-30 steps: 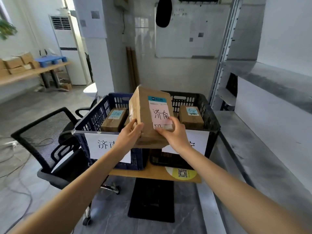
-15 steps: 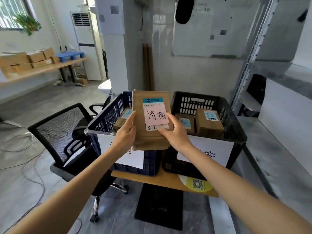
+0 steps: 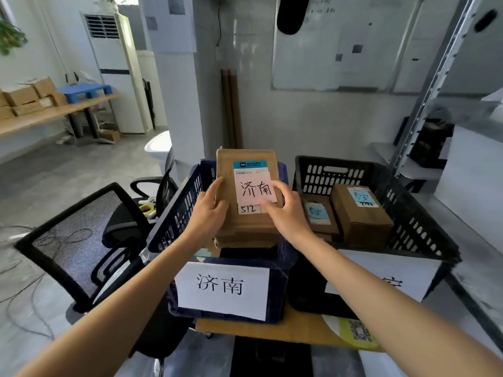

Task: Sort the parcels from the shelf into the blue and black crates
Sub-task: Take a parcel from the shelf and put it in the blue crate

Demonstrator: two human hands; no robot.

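The brown parcel (image 3: 246, 213) bears a pink note (image 3: 254, 189). At nine o'clock, the blue crate (image 3: 179, 213); at three o'clock, the black crate (image 3: 416, 213), both white-labelled.

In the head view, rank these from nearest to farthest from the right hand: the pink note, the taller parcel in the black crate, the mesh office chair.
1. Pink note: under the right hand fingertips, on the held parcel.
2. Taller parcel: just right, inside the black crate.
3. Mesh office chair: far left, beyond the blue crate.

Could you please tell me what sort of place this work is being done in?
Probably a small office or stockroom used for sorting parcels: labelled crates, one blue and one black, a metal shelf rack, a whiteboard, and boxes stacked on a far table.
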